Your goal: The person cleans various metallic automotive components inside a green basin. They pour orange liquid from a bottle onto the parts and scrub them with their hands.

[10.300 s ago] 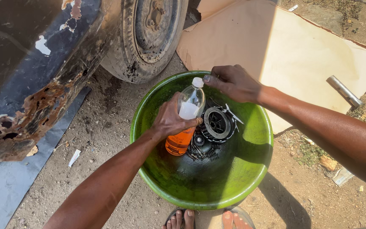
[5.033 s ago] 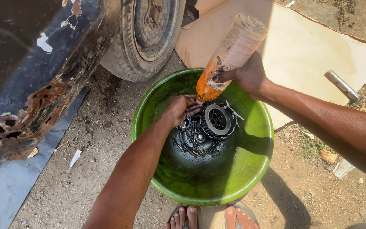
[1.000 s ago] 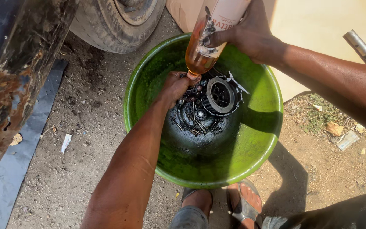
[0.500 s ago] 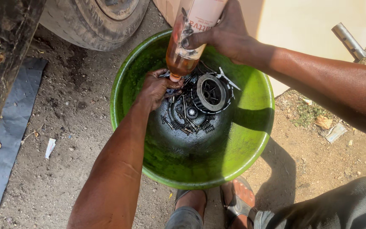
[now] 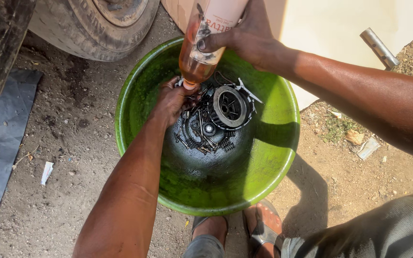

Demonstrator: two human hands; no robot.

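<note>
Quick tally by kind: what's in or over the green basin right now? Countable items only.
Round green plastic basin: 1
Clear plastic bottle of orange liquid, tipped neck-down: 1
Round grey metal clutch-like hub: 1
Hands, left hand in the basin and right hand on the bottle: 2
Small bolts and springs: too many to count
Total counted: 5

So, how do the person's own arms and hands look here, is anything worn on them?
Both arms are bare as far up as the picture shows: no sleeves, no gloves, no watch or bracelet. No ring shows on the left hand or the right hand. The forearms have a slight shine in the sun. Dark grime seems to sit on the left fingers.
</note>
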